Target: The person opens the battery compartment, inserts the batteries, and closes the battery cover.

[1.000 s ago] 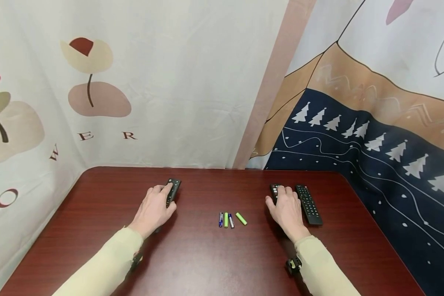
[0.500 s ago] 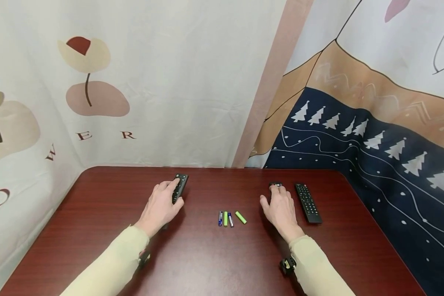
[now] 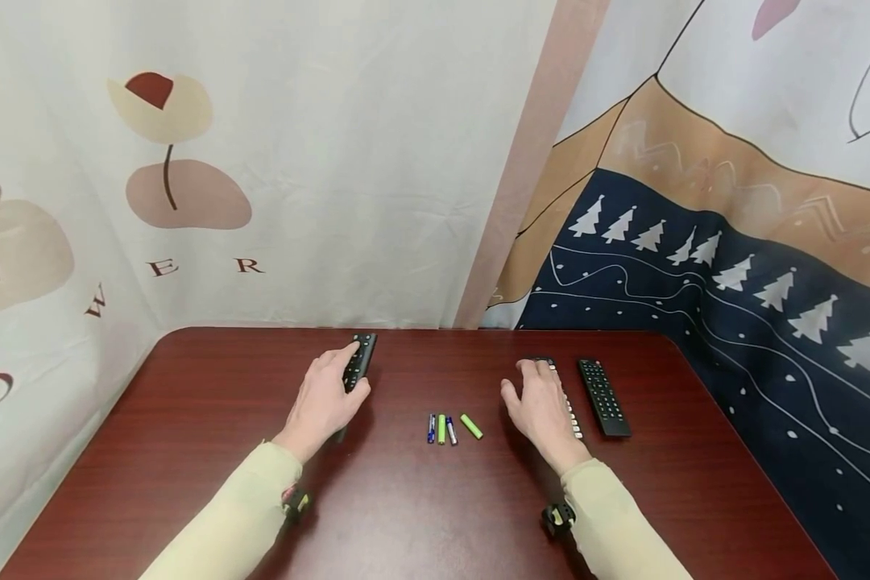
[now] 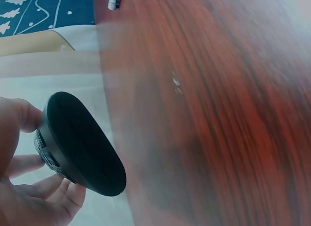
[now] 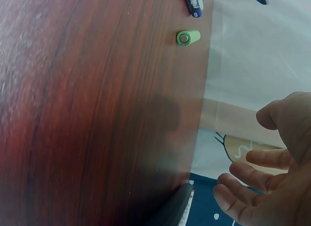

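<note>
Sleeves: nearest me, a pale left sleeve [image 3: 225,515] and a pale right sleeve [image 3: 623,524] reach in over the dark red-brown bench [image 3: 406,507].
Wrist cameras: I see a small dark left wrist camera [image 3: 295,503] and right wrist camera [image 3: 557,519] just behind the hands.
Left hand: my left hand [image 3: 325,403] grips the held remote [image 3: 361,361], thumb on one side and fingers on the other.
Right hand: my right hand [image 3: 540,407] holds nothing, its fingers loosely bent above the bench.
Batteries: between the two hands lie a blue battery [image 3: 431,428], a green battery [image 3: 441,429] and a silver-blue battery [image 3: 452,431] side by side, with a slanted green battery [image 3: 471,426] just to their right.
Middle remote: the middle remote [image 3: 573,420] lies partly hidden behind my right hand, a strip of pale buttons showing along the hand's right side.
Right remote: the black right remote [image 3: 605,399] lies buttons up, just beyond the middle one.
Held remote: its far end points past my left fingers towards the bench's back edge; I cannot tell whether any part touches the bench.
Cloths: farthest off hang a white cloth [image 3: 370,161] and a navy tree-print cloth [image 3: 660,274].
</note>
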Action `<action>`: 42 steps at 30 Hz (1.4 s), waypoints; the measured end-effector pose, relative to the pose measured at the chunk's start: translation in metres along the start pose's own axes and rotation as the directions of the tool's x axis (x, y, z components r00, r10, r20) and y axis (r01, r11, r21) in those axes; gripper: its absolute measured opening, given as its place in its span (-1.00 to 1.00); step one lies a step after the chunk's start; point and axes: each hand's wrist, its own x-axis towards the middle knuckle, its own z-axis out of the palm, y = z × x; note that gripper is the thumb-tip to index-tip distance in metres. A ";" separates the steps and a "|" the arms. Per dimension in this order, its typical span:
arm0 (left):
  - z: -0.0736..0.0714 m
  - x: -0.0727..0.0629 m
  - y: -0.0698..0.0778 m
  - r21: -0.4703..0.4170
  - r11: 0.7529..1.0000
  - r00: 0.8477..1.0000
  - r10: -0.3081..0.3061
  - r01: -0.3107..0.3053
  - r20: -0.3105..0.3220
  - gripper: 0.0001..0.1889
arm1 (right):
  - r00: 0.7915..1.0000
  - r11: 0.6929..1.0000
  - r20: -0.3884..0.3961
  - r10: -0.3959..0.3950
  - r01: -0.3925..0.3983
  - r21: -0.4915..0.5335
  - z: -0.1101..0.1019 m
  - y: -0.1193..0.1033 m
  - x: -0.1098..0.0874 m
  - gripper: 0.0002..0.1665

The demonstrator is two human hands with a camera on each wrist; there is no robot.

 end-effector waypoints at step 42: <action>0.022 0.017 0.045 -0.527 0.807 0.963 -0.249 0.267 0.106 -0.44 | 0.992 0.951 0.051 -0.116 0.096 0.294 0.018 -0.044 -0.016 -0.63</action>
